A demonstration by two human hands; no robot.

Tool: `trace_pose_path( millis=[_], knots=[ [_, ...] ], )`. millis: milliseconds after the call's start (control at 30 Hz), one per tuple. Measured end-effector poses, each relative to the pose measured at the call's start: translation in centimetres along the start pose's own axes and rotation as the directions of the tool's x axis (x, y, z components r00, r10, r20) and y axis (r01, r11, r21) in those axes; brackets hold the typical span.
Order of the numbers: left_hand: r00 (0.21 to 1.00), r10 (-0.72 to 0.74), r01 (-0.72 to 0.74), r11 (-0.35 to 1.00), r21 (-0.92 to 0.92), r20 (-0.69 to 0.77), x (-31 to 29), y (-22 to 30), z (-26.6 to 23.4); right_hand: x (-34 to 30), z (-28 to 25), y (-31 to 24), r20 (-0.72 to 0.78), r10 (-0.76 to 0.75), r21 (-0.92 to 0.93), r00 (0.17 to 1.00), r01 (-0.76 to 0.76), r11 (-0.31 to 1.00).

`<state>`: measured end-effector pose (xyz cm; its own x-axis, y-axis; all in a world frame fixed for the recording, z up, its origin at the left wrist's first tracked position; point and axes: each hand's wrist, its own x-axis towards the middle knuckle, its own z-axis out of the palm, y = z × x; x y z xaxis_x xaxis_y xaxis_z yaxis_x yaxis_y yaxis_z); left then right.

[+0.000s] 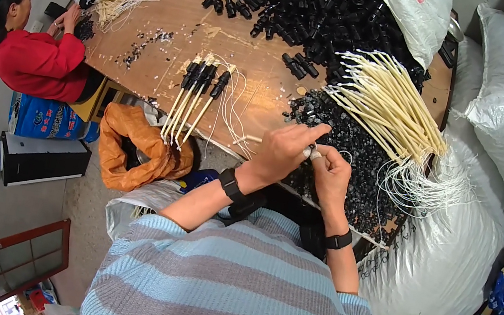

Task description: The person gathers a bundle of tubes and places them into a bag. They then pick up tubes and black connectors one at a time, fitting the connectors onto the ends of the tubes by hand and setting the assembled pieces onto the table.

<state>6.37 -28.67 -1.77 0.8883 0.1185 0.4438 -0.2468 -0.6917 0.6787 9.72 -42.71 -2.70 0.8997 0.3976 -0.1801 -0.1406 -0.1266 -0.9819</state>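
My left hand [283, 152] is closed around a thin cream-coloured rod [253, 139], one end of which sticks out to the left of the fist. Its thumb meets the fingertips of my right hand [331, 177], which is pinched together; what lies between those fingers is too small to make out. Pale wrappings show on the digits where the hands meet, and a thin white wire loops beside the right fingers. Below both hands spreads a heap of small black pieces [362, 184]. To the left, several rods with black sleeves [196, 83] lie side by side at the table edge.
A bundle of cream rods with white wires [395, 108] lies on the right. Black plastic fittings [304, 11] are piled at the back. White sacks [450, 260] crowd the right side. An orange bag [113, 163] stands below the table. A person in red [36, 62] works at far left.
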Motion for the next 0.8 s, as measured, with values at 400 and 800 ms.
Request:
trace_pose_path(
  millis=[400,800],
  knots=[
    [0.937,-0.311,0.325,0.943,-0.074,0.157,-0.5,-1.2,0.3,-0.1,-0.3,1.2,-0.064,-0.185,-0.242,0.981,0.165,0.956],
    [0.974,-0.226,0.225,0.971,-0.082,-0.001,-0.3,-1.6,0.3,-0.2,-0.9,0.2,0.031,-0.301,-0.382,0.953,0.29,0.877]
  ],
)
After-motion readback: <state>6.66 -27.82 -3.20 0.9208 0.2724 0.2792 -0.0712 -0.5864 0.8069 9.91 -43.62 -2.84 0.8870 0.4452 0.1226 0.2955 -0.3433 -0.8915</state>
